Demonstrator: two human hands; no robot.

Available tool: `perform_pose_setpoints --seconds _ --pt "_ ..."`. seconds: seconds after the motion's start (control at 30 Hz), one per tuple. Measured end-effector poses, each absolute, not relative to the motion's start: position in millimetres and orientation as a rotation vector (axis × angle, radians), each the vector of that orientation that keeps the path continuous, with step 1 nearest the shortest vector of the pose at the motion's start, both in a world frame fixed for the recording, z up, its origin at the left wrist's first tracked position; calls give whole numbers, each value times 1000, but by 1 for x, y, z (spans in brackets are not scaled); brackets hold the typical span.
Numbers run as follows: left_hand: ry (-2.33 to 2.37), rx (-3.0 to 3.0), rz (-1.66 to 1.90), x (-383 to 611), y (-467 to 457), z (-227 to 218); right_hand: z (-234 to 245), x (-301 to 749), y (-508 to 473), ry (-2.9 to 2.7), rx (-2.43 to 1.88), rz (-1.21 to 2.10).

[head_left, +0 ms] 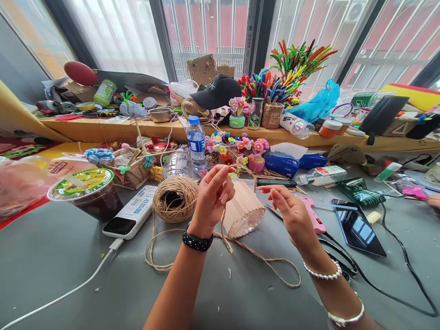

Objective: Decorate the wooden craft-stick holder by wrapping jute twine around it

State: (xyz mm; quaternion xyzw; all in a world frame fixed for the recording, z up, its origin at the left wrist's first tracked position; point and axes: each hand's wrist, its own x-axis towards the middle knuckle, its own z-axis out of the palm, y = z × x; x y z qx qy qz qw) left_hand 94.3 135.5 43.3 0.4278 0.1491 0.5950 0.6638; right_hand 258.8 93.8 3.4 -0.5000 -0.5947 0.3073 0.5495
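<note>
My left hand (217, 190) is closed in a pinch on jute twine (224, 229), which hangs down from it. A strand of that twine arches across to the fingertips of my right hand (287, 208), also closed in a pinch on it. Behind and between the hands lies a bottle covered with thin wooden sticks (242, 208), tipped on its side, its clear scalloped end facing me. To the left of my left hand is the twine ball (175, 198). Loose twine loops over the grey table (220, 284) below both hands.
At left are a lidded drink cup (99, 197) and a white power bank (134, 213) with its cable. A pink glue gun (313, 215), its black cord and a phone (357, 227) lie at right. A water bottle (196, 144) stands behind. Another person's hand (433, 200) shows at the right edge.
</note>
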Motion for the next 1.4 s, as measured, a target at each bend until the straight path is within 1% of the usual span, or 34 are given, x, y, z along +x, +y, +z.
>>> perform_pose_setpoints --seconds 0.1,0.23,0.33,0.43,0.5,0.6,0.73,0.93,1.03,1.13,1.23,1.4 --pt "332 930 1324 97 138 43 -3 257 105 -1342 -1140 813" --pt "290 846 1308 100 144 43 -18 259 113 -1254 -1143 809" --pt "262 839 1297 102 146 47 -18 260 109 -1409 -1097 792" --pt "238 852 1303 104 145 52 -8 257 103 -1618 -1035 739" --pt "218 848 1308 105 144 55 -2 255 100 -1649 -1018 714" --pt "163 817 1293 102 143 56 1 257 98 -1553 -962 768" --pt "95 719 1277 93 142 55 -5 274 93 -1277 -891 838" --pt "162 773 1303 82 134 62 -13 301 84 -1039 -1149 848" --pt "237 897 1294 81 127 66 -10 307 82 -986 -1282 774" --pt "300 987 1261 82 120 69 -2 306 79 -948 -1308 744" --pt "312 1043 1215 83 113 70 5 297 75 -1050 -1268 857" --pt "296 1122 1158 85 107 71 13 268 68 -1189 -1070 1197"
